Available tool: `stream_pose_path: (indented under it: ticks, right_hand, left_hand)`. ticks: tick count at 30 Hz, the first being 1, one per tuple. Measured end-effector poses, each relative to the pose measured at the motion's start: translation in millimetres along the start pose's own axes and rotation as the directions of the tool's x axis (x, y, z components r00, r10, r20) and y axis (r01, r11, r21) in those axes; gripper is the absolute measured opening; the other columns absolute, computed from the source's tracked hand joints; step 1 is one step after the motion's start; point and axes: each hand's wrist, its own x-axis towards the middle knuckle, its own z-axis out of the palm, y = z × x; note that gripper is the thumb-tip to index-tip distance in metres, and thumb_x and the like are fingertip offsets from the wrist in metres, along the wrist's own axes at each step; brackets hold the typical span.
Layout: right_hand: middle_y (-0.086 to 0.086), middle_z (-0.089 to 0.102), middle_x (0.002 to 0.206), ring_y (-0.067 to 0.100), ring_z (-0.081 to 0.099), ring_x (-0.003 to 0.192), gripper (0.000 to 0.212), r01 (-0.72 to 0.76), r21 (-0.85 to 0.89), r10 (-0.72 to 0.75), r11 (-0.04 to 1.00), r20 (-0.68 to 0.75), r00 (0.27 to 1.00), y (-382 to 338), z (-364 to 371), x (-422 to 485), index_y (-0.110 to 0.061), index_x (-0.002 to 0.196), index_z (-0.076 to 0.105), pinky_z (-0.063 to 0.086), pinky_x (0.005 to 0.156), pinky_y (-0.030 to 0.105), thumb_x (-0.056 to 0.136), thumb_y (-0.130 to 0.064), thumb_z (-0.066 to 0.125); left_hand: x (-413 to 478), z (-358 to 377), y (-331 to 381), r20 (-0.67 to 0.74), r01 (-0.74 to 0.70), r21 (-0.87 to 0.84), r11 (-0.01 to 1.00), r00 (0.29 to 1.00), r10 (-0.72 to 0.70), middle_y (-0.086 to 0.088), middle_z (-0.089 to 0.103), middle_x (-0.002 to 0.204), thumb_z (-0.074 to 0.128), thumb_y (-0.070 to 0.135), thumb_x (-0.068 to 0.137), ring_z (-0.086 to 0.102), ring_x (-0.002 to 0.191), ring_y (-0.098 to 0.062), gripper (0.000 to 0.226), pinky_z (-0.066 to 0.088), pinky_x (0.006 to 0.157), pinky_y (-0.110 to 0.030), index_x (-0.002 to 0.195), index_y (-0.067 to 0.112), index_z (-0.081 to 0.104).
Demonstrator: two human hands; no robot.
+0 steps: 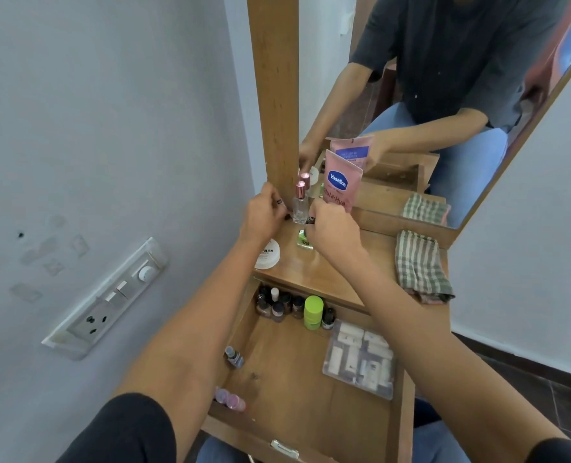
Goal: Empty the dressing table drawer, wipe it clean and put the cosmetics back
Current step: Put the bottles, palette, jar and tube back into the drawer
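Note:
On the wooden dressing table top (330,272), both my hands are at the back by the mirror. My left hand (262,213) pinches a small dark-capped bottle (279,202) just left of a clear perfume bottle (300,207) with a pink cap. My right hand (332,230) grips another small dark bottle (310,220) to the right of the perfume. A pink Vaseline tube (340,182) leans on the mirror. The open drawer (297,389) below holds several nail polish bottles (279,305), a lime-green bottle (313,312) and a clear plastic box (360,359).
A white jar (269,253) and a small green packet (305,241) lie on the top near my hands. A folded checked cloth (421,265) sits at the right end. Loose small bottles (234,357) and pink ones (231,401) lie along the drawer's left side. A switch panel (110,299) is on the left wall.

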Motion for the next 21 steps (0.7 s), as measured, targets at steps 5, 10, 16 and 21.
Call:
stream_pose_path:
  ticks: [5, 10, 16, 21]
  right_hand:
    - [0.008, 0.064, 0.082, 0.028, 0.061, 0.077, 0.013, 0.043, 0.244, -0.066, 0.969, 0.085, 0.994, 2.0, 7.1, -4.4, -0.018, 0.09, 0.046, 0.051, 0.067, 0.036, 0.085, -0.012, 0.057]
    - [0.008, 0.064, 0.082, 0.029, 0.062, 0.076, 0.016, 0.092, 0.274, -0.111, 0.957, 0.057, 0.992, 4.9, 10.4, -15.1, -0.016, 0.091, 0.043, 0.054, 0.068, 0.041, 0.086, -0.01, 0.057]
    - [-0.006, 0.058, 0.077, 0.018, 0.056, 0.071, 0.013, 0.16, 0.406, -0.096, 0.9, -0.173, 0.98, 5.4, 6.7, -64.4, -0.017, 0.091, 0.046, 0.05, 0.062, 0.038, 0.086, -0.013, 0.058]
    - [-0.007, 0.055, 0.068, 0.02, 0.056, 0.065, 0.012, 0.114, 0.497, -0.048, 0.86, -0.145, 0.988, 6.6, 30.8, -135.0, -0.015, 0.094, 0.049, 0.046, 0.061, 0.033, 0.087, -0.014, 0.059]
  left_hand:
    - [-12.5, -19.6, 11.7, -0.139, 0.041, -0.166, 0.985, 0.988, -0.064, -0.007, 0.068, 0.082, 0.053, 0.015, 0.085, 0.064, 0.076, -0.021, 0.009, 0.052, 0.07, -0.035, 0.088, 0.016, 0.045]
    - [-47.2, -48.1, 27.9, -0.231, 0.056, -0.304, 0.951, 0.964, -0.131, 0.004, 0.067, 0.076, 0.054, 0.012, 0.087, 0.066, 0.078, -0.013, 0.011, 0.047, 0.067, -0.018, 0.091, 0.016, 0.044]
    - [-115.9, -61.1, 29.7, -0.207, 0.075, -0.405, 0.911, 0.963, -0.171, 0.009, 0.062, 0.084, 0.062, 0.019, 0.087, 0.067, 0.086, -0.015, 0.015, 0.054, 0.075, -0.027, 0.092, 0.019, 0.049]
    - [-186.1, -46.1, 9.0, -0.177, 0.197, -0.411, 0.89, 0.941, -0.29, 0.021, 0.064, 0.081, 0.068, 0.02, 0.086, 0.062, 0.078, 0.007, 0.017, 0.05, 0.073, -0.018, 0.094, 0.018, 0.053]
